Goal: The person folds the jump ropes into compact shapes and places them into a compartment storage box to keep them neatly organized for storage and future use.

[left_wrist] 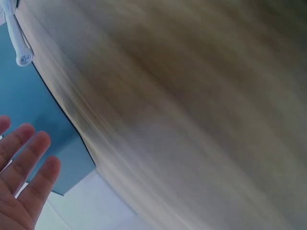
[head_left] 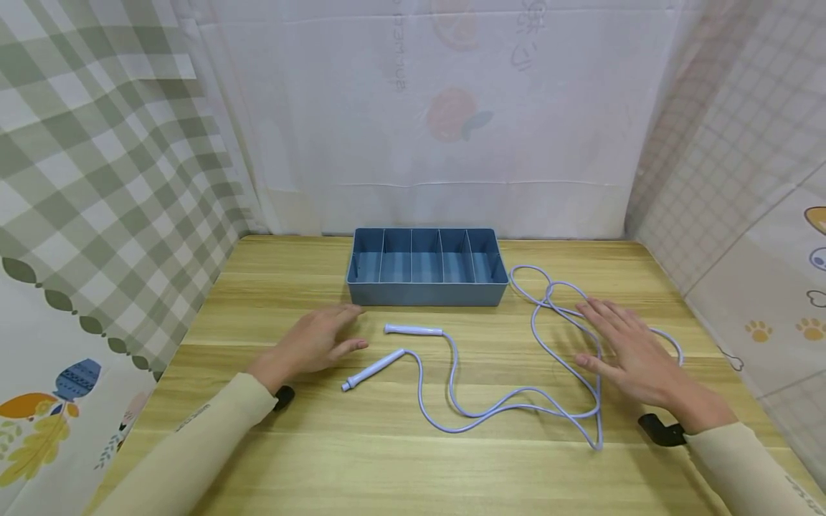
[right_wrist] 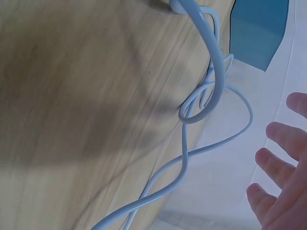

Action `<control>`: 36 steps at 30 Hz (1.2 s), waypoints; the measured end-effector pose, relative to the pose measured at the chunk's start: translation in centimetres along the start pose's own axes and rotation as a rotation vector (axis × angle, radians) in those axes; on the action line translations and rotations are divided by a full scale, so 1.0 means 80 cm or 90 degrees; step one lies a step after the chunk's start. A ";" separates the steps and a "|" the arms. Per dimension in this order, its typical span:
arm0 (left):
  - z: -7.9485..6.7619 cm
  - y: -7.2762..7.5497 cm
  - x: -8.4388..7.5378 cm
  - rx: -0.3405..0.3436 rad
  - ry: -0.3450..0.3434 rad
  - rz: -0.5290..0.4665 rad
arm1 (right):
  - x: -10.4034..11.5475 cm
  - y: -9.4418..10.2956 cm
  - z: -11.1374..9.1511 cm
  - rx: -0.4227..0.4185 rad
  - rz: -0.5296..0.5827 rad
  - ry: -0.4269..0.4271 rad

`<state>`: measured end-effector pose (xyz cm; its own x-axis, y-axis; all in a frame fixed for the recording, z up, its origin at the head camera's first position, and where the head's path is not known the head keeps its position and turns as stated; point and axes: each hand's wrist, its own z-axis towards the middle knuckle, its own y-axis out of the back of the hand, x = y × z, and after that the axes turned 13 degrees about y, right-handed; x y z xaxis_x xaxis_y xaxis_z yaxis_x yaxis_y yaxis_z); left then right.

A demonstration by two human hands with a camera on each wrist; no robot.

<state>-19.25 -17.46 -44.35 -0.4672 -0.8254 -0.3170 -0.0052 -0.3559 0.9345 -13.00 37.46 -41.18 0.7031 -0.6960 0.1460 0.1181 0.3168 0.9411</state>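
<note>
Lilac skipping rope (head_left: 530, 390) lies on the worktop (head_left: 387, 473), before and right of the blue box (head_left: 427, 294). Left hand (head_left: 314, 339) and right hand (head_left: 629, 352) are loosely spread, holding nothing. Pulling one end could knot the crossed loops. Only the head view shows the box's compartments (head_left: 426, 266).

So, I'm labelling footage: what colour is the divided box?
The box is slate blue, clearest in the head view.

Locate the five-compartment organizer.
In the head view, the five-compartment organizer sits centrally near the back edge of the wooden table, just beyond the jump rope handles.
</note>
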 end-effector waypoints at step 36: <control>0.049 -0.025 -0.039 0.068 0.018 -0.174 | 0.009 -0.005 0.005 -0.005 0.018 0.002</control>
<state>-21.23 -12.45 -44.58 -0.4109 -0.7181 -0.5617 -0.2216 -0.5190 0.8256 -12.83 36.62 -41.30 0.7089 -0.6843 0.1711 0.1033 0.3407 0.9345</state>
